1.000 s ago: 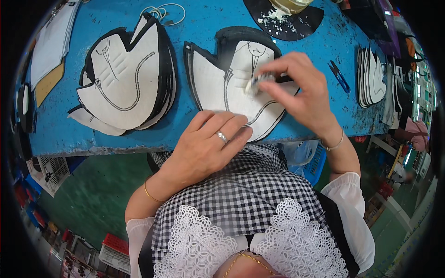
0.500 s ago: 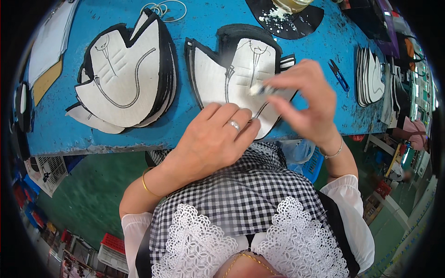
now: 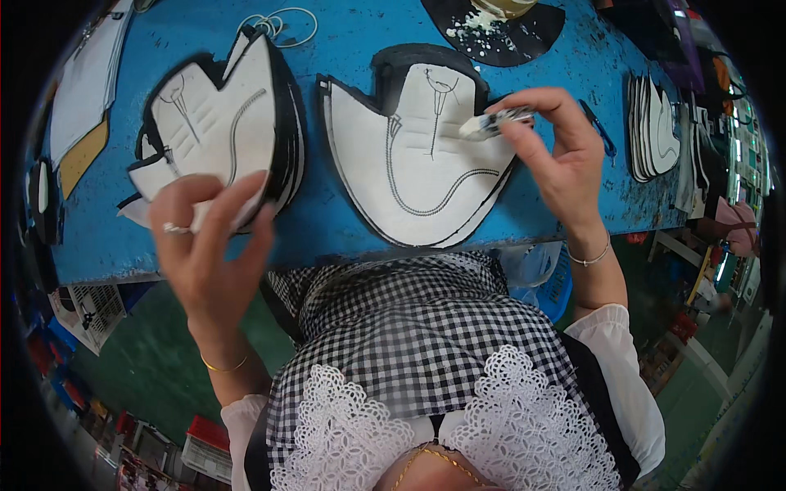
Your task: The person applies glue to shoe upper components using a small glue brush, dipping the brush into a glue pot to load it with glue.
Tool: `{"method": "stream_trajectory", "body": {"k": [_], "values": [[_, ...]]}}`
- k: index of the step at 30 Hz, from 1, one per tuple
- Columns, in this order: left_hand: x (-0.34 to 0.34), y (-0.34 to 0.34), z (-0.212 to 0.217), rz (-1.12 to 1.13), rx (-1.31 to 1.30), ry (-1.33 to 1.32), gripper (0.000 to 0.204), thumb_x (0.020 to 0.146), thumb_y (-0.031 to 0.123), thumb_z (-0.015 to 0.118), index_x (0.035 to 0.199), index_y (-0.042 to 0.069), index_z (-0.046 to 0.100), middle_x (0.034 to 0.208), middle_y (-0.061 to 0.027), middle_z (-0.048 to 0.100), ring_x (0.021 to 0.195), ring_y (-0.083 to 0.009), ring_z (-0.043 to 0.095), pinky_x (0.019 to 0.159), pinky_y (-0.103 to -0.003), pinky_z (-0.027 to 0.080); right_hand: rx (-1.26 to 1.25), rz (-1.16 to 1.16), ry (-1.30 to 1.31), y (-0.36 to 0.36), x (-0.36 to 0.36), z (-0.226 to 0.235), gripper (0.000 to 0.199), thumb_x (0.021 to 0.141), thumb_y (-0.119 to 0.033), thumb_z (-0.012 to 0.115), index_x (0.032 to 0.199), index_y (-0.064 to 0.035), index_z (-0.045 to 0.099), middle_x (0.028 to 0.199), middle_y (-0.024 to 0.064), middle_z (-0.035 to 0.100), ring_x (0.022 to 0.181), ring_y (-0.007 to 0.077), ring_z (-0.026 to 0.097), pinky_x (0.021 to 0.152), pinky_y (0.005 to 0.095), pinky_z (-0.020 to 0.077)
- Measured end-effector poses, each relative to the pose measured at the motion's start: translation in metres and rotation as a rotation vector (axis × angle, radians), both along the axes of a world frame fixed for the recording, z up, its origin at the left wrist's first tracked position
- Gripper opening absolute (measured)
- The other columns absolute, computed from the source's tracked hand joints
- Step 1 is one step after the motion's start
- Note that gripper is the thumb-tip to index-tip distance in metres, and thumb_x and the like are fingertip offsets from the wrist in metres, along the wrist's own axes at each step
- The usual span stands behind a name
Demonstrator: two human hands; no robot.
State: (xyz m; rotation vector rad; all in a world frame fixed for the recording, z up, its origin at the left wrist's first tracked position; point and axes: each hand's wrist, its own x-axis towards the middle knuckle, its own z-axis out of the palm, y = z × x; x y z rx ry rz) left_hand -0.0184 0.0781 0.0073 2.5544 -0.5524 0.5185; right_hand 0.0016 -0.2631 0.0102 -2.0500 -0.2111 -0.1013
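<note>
Left grip point(image 3: 206, 260) loose-fingered, right grip point(image 3: 565, 155) pinched

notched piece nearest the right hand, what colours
Notched piece: white with dark lines and black edging, in head view.

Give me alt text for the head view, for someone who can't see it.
A person's right hand holds a small white-tipped object over stacked white, black-edged pieces on a blue table; the blurred left hand overlaps a similar stack to the left.
</note>
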Motion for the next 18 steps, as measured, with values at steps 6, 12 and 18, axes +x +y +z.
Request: {"method": "stream_trajectory", "body": {"k": [6,12,18], "values": [[-0.017,-0.066,-0.008,-0.573,-0.160,0.270,0.045,0.067,0.020,0.086,0.108,0.012,0.072,0.118,-0.0033,0.067,0.104,-0.0250,0.064,0.086,-0.040,0.049,-0.089,0.141,-0.039,0.022,-0.002,-0.005,0.021,0.080,-0.012,0.081,0.100,-0.0076,0.074,0.086,0.0031,0.070,0.078,0.0159,0.064,0.073,0.0294,0.0477],[-0.020,-0.079,-0.023,-0.592,-0.103,0.247,0.038,0.071,0.019,0.082,0.105,0.007,0.071,0.114,-0.0036,0.067,0.103,-0.0227,0.063,0.085,-0.038,0.050,-0.411,0.078,-0.331,0.020,0.025,-0.018,0.022,0.080,-0.018,0.082,0.099,-0.0101,0.074,0.078,0.0001,0.066,0.071,0.0180,0.059,0.073,0.0328,0.0439],[-0.019,-0.084,-0.018,-0.610,-0.018,0.164,0.031,0.074,0.015,0.076,0.103,0.005,0.071,0.110,-0.0054,0.067,0.098,-0.0225,0.064,0.082,-0.037,0.052,-0.525,0.256,-0.582,0.020,0.018,-0.010,0.023,0.075,-0.015,0.083,0.094,-0.0103,0.072,0.084,-0.0008,0.068,0.075,0.0194,0.061,0.076,0.0354,0.0456]]}}
